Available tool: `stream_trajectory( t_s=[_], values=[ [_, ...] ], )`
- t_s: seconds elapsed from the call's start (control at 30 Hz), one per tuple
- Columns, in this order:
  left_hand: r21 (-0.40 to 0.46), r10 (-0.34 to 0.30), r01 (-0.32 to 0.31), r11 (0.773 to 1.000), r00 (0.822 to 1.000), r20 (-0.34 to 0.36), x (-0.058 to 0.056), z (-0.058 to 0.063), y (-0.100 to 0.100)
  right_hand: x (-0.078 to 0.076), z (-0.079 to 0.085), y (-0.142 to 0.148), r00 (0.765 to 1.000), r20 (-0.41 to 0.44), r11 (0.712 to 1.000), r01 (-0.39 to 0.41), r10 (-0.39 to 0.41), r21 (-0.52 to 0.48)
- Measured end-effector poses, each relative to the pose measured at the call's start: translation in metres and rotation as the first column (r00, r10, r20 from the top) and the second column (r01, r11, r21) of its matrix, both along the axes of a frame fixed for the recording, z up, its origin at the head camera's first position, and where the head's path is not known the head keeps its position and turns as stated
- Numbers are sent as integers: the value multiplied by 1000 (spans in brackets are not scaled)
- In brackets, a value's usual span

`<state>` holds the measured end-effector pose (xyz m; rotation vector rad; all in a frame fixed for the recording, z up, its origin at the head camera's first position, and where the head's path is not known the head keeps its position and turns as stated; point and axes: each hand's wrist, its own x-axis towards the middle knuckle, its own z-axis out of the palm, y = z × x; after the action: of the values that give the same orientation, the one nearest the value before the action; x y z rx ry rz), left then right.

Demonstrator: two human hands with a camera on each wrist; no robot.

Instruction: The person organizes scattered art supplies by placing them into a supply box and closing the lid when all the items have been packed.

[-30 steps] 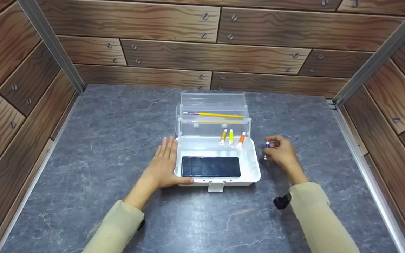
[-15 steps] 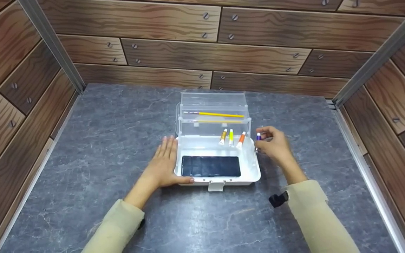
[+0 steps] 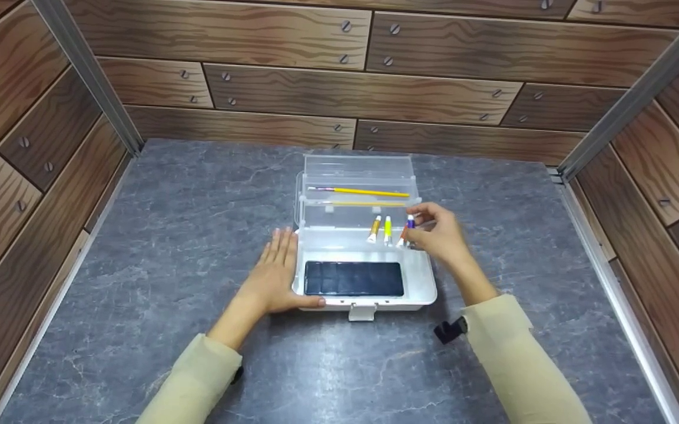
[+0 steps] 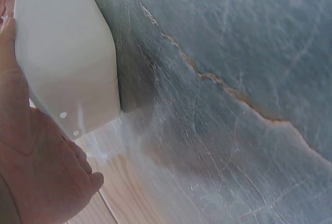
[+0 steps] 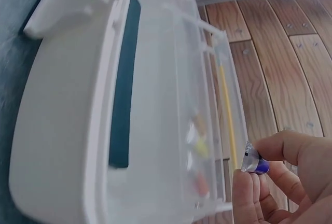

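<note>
A white plastic box (image 3: 404, 307) stands on the table with its clear lid and trays raised at the back. My left hand (image 3: 270, 285) rests against the box's left side, fingers straight, thumb over the front rim. Between thumb and fingers, my right hand (image 3: 446, 238) pinches a small purple paint tube (image 5: 257, 163), held above the box's right back part. Ochre (image 3: 374, 229), yellow (image 3: 387, 230) and orange (image 3: 401, 235) paint tubes lie at the back of the box, the orange one partly hidden by my right hand. A dark phone-like slab (image 3: 354, 278) lies at the front inside.
Two yellow-handled paintbrushes lie in the raised trays, the thicker brush (image 3: 368, 192) behind the thinner brush (image 3: 368, 204). A latch (image 3: 361, 312) juts from the box front. Grey marbled table (image 3: 168, 235) surrounds the box, with wood-patterned walls (image 3: 292, 88) beyond.
My right hand has carried the purple paint tube leftward and slightly back, from beside the box to over its right back part. The left hand and box have stayed put.
</note>
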<state>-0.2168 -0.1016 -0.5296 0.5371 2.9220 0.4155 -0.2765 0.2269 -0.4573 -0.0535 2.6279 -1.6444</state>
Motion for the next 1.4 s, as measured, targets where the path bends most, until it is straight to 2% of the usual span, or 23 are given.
stream_trajectory(
  t_s=[0.07,0.3,0.8,1.4],
  values=[
    [-5,-1,1,1000,1000,-3,0,0,0,-1,2,-7,1000,-4,999,-11,11,-32],
    [-5,0,-1,1000,1000,-13,0,-1,-1,-6,6,-28,1000,-12,999,-23,23,-29],
    [37,3,-2,999,999,-32,1,0,-1,-11,2,-60,998,43,993,-47,52,-113],
    [11,2,-2,1000,1000,-7,0,-1,0,-17,-11,-68,996,68,992,-50,58,-113]
  ],
)
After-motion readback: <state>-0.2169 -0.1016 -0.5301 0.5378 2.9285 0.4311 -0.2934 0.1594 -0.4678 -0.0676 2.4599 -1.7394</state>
